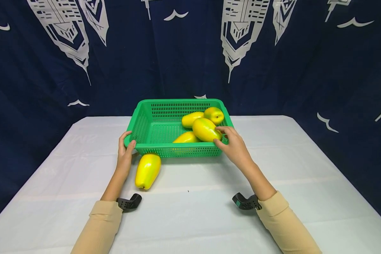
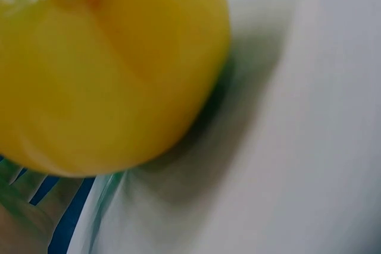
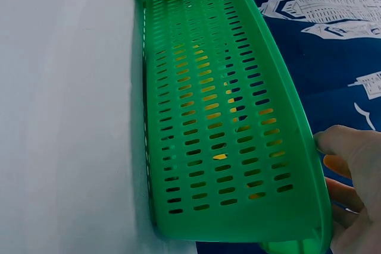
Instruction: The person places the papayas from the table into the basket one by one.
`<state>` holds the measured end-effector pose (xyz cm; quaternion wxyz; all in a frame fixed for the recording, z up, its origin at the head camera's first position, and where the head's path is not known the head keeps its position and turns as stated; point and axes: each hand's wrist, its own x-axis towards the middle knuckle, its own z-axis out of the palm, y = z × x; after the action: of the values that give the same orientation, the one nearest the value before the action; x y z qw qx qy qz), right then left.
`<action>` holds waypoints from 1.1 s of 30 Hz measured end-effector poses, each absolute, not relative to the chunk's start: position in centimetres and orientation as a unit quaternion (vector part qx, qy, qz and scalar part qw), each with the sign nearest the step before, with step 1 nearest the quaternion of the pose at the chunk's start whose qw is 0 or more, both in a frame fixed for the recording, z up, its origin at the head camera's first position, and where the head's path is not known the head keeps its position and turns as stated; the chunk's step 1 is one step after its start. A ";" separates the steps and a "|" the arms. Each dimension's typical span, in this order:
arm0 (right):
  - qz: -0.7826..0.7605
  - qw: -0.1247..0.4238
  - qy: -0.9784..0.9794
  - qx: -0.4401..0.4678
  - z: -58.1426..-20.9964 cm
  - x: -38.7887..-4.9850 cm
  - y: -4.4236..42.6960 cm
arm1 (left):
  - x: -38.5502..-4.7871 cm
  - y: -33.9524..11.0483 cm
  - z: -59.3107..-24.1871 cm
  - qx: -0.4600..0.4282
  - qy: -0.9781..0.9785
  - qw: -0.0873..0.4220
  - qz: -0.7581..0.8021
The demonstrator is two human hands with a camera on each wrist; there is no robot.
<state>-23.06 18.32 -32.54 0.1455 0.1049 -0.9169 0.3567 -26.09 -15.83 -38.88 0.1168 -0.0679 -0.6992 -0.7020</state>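
Note:
A green plastic basket [image 1: 177,151] with slotted walls stands on the table. My left hand [image 1: 124,155] holds its front left corner, the thumb at the front rim and the fingers along the left side. At the front right corner my right hand [image 1: 236,148] grips the end of a yellow papaya [image 1: 205,129] between thumb and fingers. That papaya lies over several others inside, among them a papaya [image 1: 192,120] behind it and a papaya [image 1: 186,137] by the front wall. One more yellow papaya [image 1: 148,171] lies on the table beside my left hand, and fills much of the left wrist view.
A white cloth covers the table [image 1: 190,218]. Close behind the basket hangs a dark blue curtain [image 1: 177,63] with white building prints. Black bands [image 1: 129,202] sit on both wrists, below beige sleeves.

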 end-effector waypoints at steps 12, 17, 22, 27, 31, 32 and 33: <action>0.376 0.153 -0.908 0.107 -32.0 -23.1 18.4 | -26.1 -15.8 -38.8 -0.065 -0.703 0.119 -0.698; 0.383 0.165 -0.902 0.113 -31.6 -23.0 18.4 | -26.2 -15.8 -38.7 -0.066 -0.703 0.119 -0.698; 0.389 0.178 -0.896 0.121 -31.2 -22.7 18.3 | -26.2 -15.8 -38.6 -0.068 -0.702 0.118 -0.699; 0.393 0.186 -0.891 0.129 -31.0 -22.2 18.1 | -26.2 -15.9 -38.7 -0.067 -0.704 0.114 -0.698; 0.393 0.193 -0.889 0.134 -30.7 -21.9 17.8 | -26.2 -15.9 -38.9 -0.065 -0.703 0.114 -0.699; 0.393 0.193 -0.889 0.135 -30.7 -21.9 17.8 | -26.2 -15.9 -38.9 -0.065 -0.703 0.114 -0.699; 0.394 0.194 -0.888 0.136 -30.6 -21.8 17.7 | -26.2 -15.8 -38.9 -0.065 -0.703 0.115 -0.699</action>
<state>-21.78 17.69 -30.60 0.1945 0.1360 -0.8881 0.3935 -26.20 -15.85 -38.87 0.1146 -0.0648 -0.7026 -0.6993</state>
